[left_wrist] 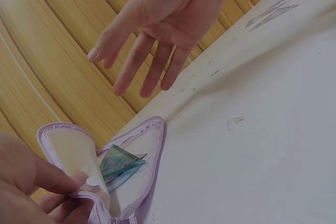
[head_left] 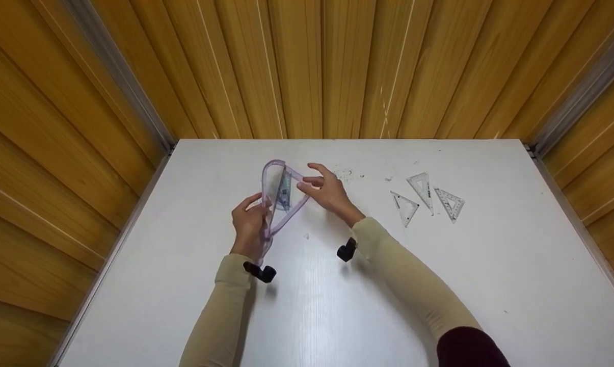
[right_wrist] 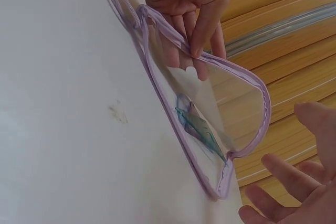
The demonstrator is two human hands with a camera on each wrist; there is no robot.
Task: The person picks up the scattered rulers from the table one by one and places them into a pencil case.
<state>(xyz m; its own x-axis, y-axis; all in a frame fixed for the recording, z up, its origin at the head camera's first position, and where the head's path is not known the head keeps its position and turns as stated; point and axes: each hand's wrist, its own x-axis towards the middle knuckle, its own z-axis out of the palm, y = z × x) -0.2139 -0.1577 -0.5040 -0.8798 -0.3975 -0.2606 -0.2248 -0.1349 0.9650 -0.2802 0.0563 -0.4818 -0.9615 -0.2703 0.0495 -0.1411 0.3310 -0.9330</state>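
Note:
My left hand (head_left: 248,224) pinches the rim of a clear zip pouch with purple trim (head_left: 290,217), thumb on one face and fingers behind. The pouch gapes along its top, as the right wrist view shows. Inside lie several see-through blue-green drawing tools (right_wrist: 202,130), at least one a triangular set square; they overlap one another. My right hand (head_left: 331,192) holds nothing, its fingers spread beside the pouch's right edge. In the left wrist view that hand (left_wrist: 168,19) hovers above the pouch, apart from it.
Three clear set squares lie on the white table (head_left: 490,285) to the right: a left one (head_left: 406,208), a middle one (head_left: 423,189) and a right one (head_left: 450,204). Small dark marks (head_left: 345,173) dot the surface. Wood-patterned walls (head_left: 337,71) enclose the back and sides.

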